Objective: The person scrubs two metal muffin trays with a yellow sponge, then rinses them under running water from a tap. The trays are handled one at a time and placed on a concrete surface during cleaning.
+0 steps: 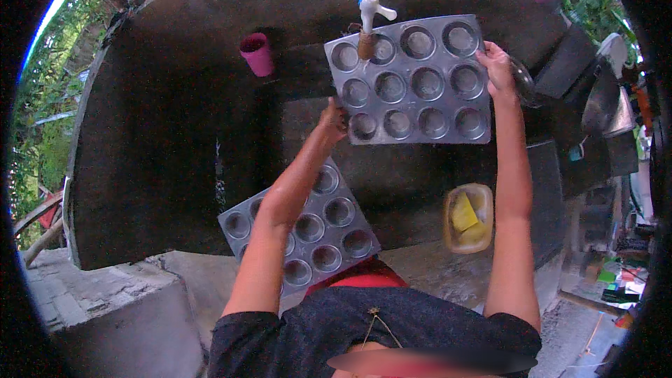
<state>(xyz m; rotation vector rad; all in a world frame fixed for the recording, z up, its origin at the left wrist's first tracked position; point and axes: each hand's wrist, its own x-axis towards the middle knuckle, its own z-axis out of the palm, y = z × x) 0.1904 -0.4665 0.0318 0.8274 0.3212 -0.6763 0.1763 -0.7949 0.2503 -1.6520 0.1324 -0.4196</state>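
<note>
Both my hands hold a metal muffin tin (409,105) with several round cups, raised under the tap. My left hand (335,119) grips its left edge near the lower corner. At the upper right edge, my right hand (496,65) has its fingers on the rim. A white tap (369,13) on a blue pipe, with a brown piece at its spout, hangs over the tin's upper left cups. Whether water runs from it, I cannot tell. A second muffin tin (310,227) lies below my left forearm, partly hidden by it, near my body.
A pink plastic cup (258,55) stands on the dark basin surface (142,157) to the left. To the right sits a plastic tub (447,220) with a yellow sponge (464,213). Pans (604,97) are at the far right. A concrete block wall (126,325) is at lower left.
</note>
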